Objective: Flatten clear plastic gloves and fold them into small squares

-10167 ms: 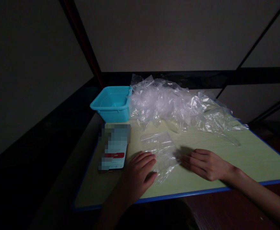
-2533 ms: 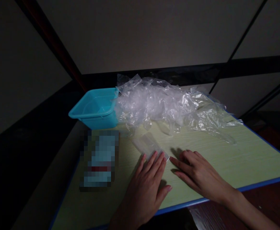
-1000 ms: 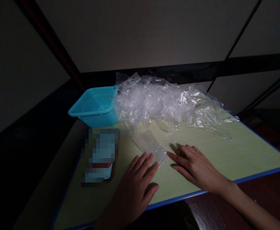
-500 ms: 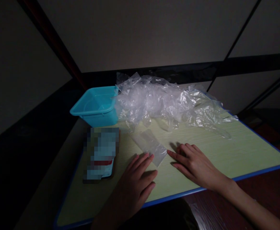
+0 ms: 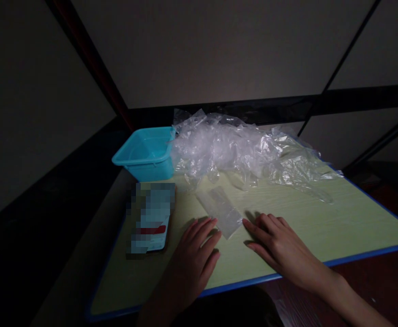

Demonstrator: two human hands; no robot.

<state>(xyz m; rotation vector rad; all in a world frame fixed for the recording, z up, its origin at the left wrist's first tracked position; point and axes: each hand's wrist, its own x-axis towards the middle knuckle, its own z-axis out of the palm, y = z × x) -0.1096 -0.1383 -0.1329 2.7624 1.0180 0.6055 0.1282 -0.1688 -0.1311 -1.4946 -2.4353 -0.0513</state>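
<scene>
A small flat clear plastic bag [image 5: 221, 210] lies slanted on the table in front of me. My left hand [image 5: 199, 250] rests at its near left edge, fingers stretched out, fingertips at the plastic. On the other side, my right hand [image 5: 274, 240] has its index fingertip at the bag's right corner, with the thumb apart and the other fingers curled. Neither hand grips anything. Just beyond the bag spreads a heap of crumpled clear plastic bags [image 5: 233, 147].
A blue plastic basin [image 5: 151, 169] stands at the back left, touching the heap. Before it lies a phone [image 5: 154, 213], partly blurred out. The pale table [image 5: 321, 222] has a blue edge, and cabinet panels [image 5: 219, 54] rise behind it.
The whole view has shifted slightly, so things appear a little further right and lower. My left fingers have drawn back a little from over the small bag; my right fingertip stays at its corner.
</scene>
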